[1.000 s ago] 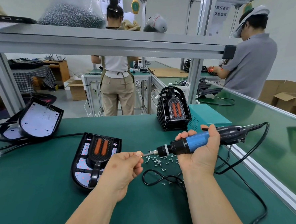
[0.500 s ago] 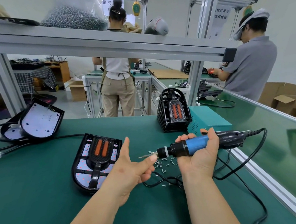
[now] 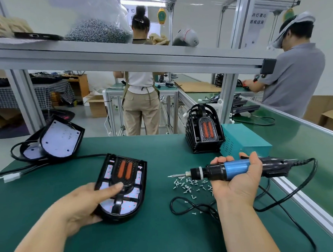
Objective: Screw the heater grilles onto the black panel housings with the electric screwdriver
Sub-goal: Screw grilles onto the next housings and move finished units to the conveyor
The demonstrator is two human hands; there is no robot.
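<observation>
Black panel housing (image 3: 144,178): lies on the green tabletop (image 3: 168,234), left of centre, with the heater grille (image 3: 125,170) and its two orange bars set in it.
Left hand (image 3: 82,205): grips the housing's near left rim, thumb laid across the grille's lower part.
Right hand (image 3: 237,185): palm up, fingers (image 3: 221,159) curled round the electric screwdriver (image 3: 232,168), bit pointing left.
Screws (image 3: 190,184): scattered on the tabletop under the bit, between housing and right hand.
Cord (image 3: 192,206): black, looped near the right wrist.
Stack of grilles (image 3: 203,131): upright, beside a teal box (image 3: 244,140).
</observation>
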